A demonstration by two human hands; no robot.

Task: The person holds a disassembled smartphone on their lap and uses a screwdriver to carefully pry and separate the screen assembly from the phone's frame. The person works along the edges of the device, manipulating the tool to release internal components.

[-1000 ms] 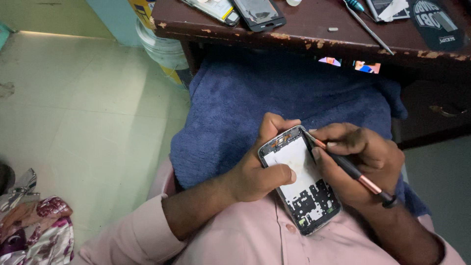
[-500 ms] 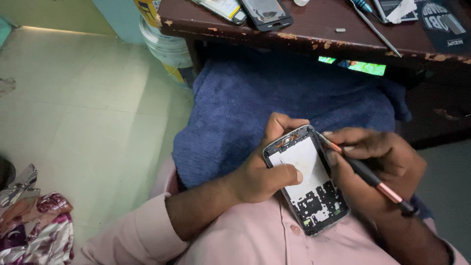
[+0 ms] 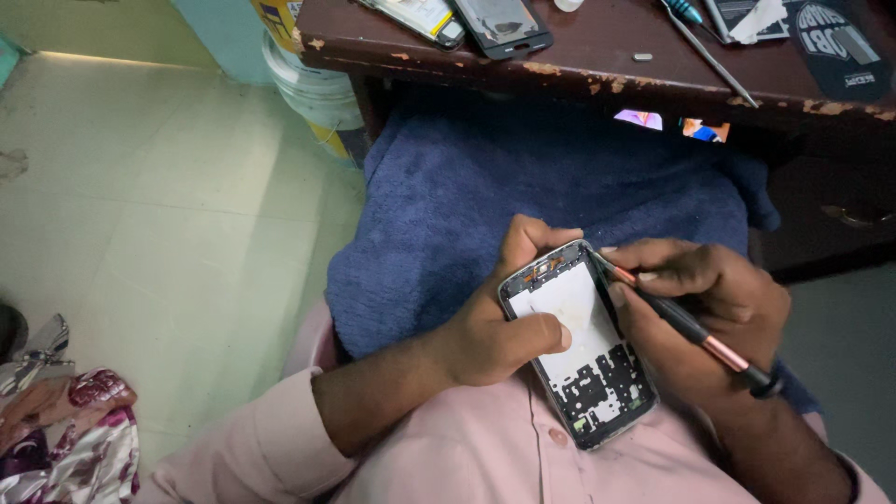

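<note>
The opened phone (image 3: 581,341) is held over the lap, just above a blue towel (image 3: 523,187) and close to the pink shirt (image 3: 467,457). Its back is off, so the white sheet and the dark parts inside can be seen. It is gripped by the left hand (image 3: 495,322), which is wrapped around its left side, with the thumb pressed on the white sheet. A thin dark screwdriver (image 3: 686,325) is pinched in the fingers of the right hand (image 3: 709,308), and its tip is set at the top right corner of the phone. The step in hand looks like work on a small screw or clip at that corner. The next move seems to call for a steady phone and a gentle push or turn, so the tip is not slipped off. Other phones (image 3: 499,23) are lying on the brown bench (image 3: 579,65) above.
</note>
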